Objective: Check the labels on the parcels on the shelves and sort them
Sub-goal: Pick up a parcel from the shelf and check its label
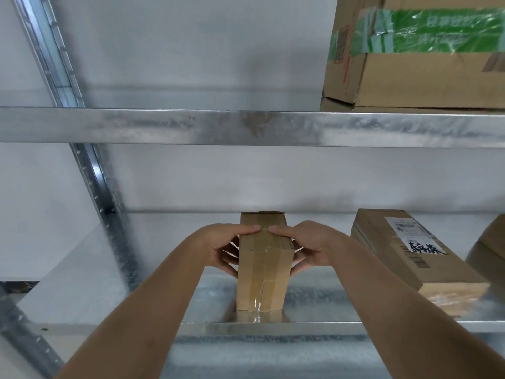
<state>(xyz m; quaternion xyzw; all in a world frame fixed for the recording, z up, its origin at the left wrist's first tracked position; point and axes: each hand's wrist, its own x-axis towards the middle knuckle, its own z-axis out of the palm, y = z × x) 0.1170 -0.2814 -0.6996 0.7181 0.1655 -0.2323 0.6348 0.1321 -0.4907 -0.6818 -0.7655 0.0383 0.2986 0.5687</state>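
The left hand [222, 248] and the right hand [308, 247] grip a taped cardboard parcel [263, 272] between them; it stands upright on the metal shelf [314, 305].

Matt brown cardboard parcel [263, 272] w/ glossy clear tape down its seam. Shelf [314, 302]: galvanised metal, mottled grey, dull sheen. Second cardboard parcel [404, 258] has a white paper label [415, 236]. Upper cardboard box [410, 77] w/ shiny, crinkled green plastic tape [426, 31].
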